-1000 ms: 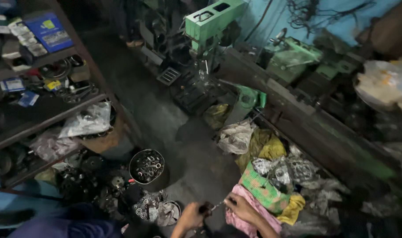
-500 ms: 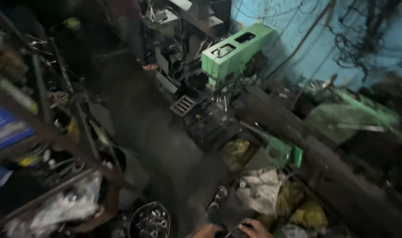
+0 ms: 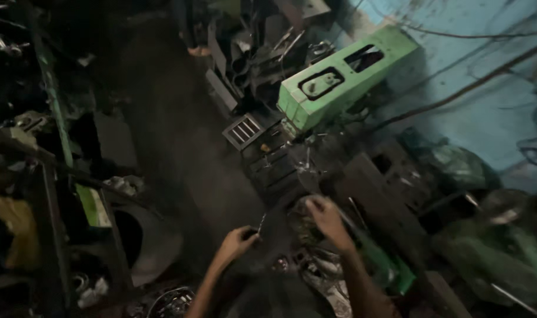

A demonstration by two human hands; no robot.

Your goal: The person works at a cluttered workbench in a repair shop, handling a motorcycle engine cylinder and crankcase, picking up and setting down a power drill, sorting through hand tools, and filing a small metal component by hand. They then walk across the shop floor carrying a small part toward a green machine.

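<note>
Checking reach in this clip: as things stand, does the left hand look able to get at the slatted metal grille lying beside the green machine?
Probably yes. The left hand, pinching a thin metal rod, is below the grille with only bare dark floor between them; nothing visibly blocks it, though it would have to stretch forward.

Two hands [image 3: 280,229], one thin metal rod [image 3: 260,222], one green machine [image 3: 339,76].

Drill press [image 3: 339,79] behind hands [image 3: 280,229]
</note>
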